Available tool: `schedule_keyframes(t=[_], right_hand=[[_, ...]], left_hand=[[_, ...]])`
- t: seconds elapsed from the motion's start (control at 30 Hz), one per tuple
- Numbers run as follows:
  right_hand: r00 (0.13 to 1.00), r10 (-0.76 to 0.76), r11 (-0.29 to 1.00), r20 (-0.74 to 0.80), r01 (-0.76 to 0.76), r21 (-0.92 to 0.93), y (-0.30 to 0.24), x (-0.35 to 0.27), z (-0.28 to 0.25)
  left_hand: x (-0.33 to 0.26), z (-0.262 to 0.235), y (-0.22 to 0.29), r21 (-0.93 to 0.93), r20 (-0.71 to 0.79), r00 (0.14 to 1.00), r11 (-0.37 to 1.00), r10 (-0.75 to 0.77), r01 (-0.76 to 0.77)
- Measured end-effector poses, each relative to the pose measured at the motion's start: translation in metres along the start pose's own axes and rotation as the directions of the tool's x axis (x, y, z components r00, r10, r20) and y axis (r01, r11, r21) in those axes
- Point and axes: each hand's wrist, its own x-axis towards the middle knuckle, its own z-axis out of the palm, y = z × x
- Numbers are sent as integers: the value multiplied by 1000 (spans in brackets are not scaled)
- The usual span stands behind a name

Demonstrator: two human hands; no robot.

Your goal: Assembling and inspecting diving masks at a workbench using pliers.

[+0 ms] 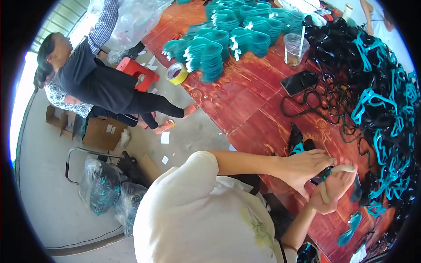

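Note:
My left hand (305,168) reaches over the table from the left, its fingers bent together and meeting my right hand. My right hand (335,188) is turned partly palm up, with pale beige coverings on a finger and the thumb. Between the two hands is a small dark piece with a bit of teal (323,176); the fingers hide most of it, so its kind is unclear. Just beyond my left hand lies a black and teal strapped piece (297,142). A teal, curved flat piece (350,230) rests near my right wrist.
Stacks of teal mask-shaped pieces (206,57) cover the far table. A heap of black and teal strapped pieces (381,109) fills the right. A plastic cup with straw (294,50), phone (300,83) and yellow tape roll (176,73) lie beyond. People stand at left, near a red stool (136,72).

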Motion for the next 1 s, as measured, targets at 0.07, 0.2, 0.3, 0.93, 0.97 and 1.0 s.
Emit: schedule_keyframes(t=[0.07,0.2,0.3,0.93,0.97,1.0], right_hand=[[999,-10,997,38,7,81,10,5,-10],[998,-30,996,53,26,80,10,9,-14],[997,-54,995,52,58,-76,5,7,7],[967,41,923,-250,60,381,-32,30,-3],[951,-143,966,-273,195,171,-43,30,-5],[917,-367,926,-157,376,31,-51,30,-19]], left_hand=[[4,-4,-2,-20,47,998,999,-37,38],[16,-4,-9,-170,149,980,973,-134,159],[12,1,-21,-238,133,975,950,-176,204],[-5,-32,-58,-63,49,998,997,-48,51],[-6,-31,-60,-35,-2,998,998,-55,55],[-9,-30,-65,-100,-38,994,990,-102,98]])
